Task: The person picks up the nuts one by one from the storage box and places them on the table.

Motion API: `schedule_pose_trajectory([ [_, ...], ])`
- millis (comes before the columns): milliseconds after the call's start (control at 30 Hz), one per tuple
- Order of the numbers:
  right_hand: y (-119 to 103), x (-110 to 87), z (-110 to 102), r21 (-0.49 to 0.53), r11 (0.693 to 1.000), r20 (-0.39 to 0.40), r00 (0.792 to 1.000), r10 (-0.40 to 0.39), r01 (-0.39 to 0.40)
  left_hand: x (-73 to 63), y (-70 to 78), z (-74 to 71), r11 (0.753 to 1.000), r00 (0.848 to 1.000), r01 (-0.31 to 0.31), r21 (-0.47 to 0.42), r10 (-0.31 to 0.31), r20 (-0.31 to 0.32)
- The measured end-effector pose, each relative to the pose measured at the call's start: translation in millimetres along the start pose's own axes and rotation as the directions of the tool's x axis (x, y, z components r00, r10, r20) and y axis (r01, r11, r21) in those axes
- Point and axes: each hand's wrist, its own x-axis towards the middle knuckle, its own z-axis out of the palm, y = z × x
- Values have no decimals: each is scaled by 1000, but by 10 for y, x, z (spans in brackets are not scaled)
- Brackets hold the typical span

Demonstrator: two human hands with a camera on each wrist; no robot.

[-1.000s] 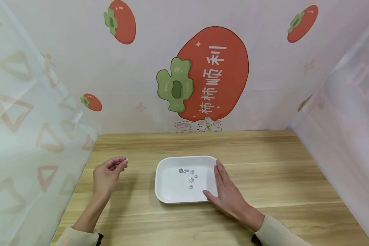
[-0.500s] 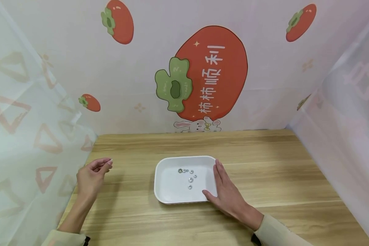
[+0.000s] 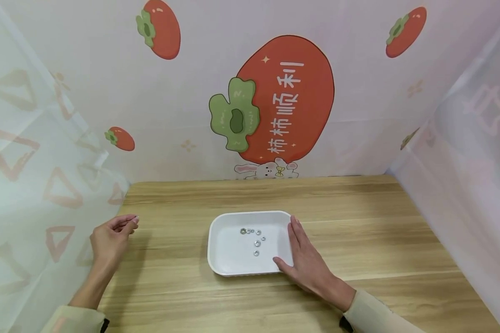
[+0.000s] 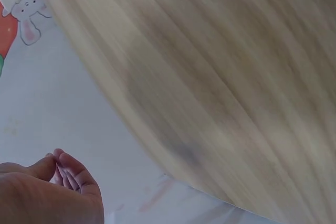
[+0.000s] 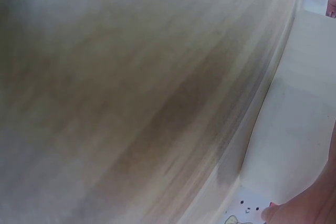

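My left hand [image 3: 109, 240] is raised over the left part of the table, thumb and fingertips pinched together. A tiny silvery piece [image 3: 136, 217] shows at its fingertips, like a small nut; in the left wrist view the fingers hide it. A white rectangular tray [image 3: 233, 264] stands mid-table. Several metal nuts of different sizes lie loose inside, among them a darker, yellowish one [image 3: 243, 231] and a larger silver one [image 3: 257, 243]. Against the tray's right end rests my right hand [image 3: 312, 266], fingers straight along the rim and thumb over the near right corner.
The wood-grain table [image 3: 379, 240] runs back to a white cloth [image 3: 171, 106] printed with persimmons and a rabbit. Cloth sides also hang at left and right.
My left hand has moved left, away from the tray, still pinching the tiny piece. The right hand, the tray and the nuts inside stay in place.
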Motion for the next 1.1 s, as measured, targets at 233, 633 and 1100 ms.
schedule_pose_trajectory([
  [233, 10, 0, 7, -4, 1000, 0, 1000, 0, 0, 110, -66, -18, 999, 1000, 7, 52, -5, -31],
  [633, 5, 0, -9, -19, 1000, 11, 1000, -1, 2, 229, -250, -42, 948, 989, -148, 282, 135, 65],
  [1100, 6, 6, -7, -19, 1000, 6, 1000, -7, 7, 306, -358, -66, 857, 951, -310, 411, 276, 140],
])
